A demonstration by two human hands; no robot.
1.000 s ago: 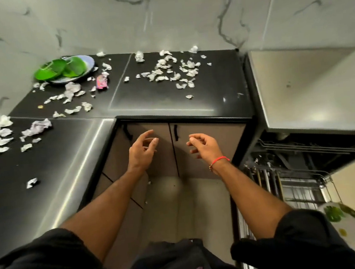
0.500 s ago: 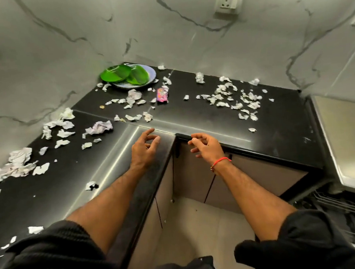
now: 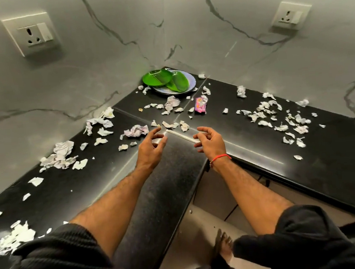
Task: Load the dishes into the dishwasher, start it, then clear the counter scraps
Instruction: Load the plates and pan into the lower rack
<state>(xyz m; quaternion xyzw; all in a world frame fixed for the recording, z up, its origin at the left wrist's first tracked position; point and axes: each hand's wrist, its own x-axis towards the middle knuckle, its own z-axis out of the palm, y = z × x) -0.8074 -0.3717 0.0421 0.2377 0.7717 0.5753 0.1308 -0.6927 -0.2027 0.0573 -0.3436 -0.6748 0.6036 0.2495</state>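
Two green plastic dishes (image 3: 160, 78) lie on a pale blue plate (image 3: 191, 85) in the far corner of the black L-shaped counter (image 3: 250, 159). Torn paper scraps (image 3: 136, 130) are scattered over both arms of the counter, and a pink wrapper (image 3: 199, 105) lies near the corner. My left hand (image 3: 151, 146) hovers over the counter's inner corner, fingers loosely curled, holding nothing. My right hand (image 3: 209, 141), with a red thread at the wrist, hovers beside it, also empty. The dishwasher is out of view.
Marble walls close the corner, with a socket on the left wall (image 3: 31, 34) and one on the right wall (image 3: 291, 16). Cabinet fronts (image 3: 215, 195) and floor show below the counter edge. More scraps (image 3: 278, 113) crowd the right arm.
The view has swung up and left from the open dishwasher to the counter corner. Both hands have advanced over the counter edge toward the dishes, still empty.
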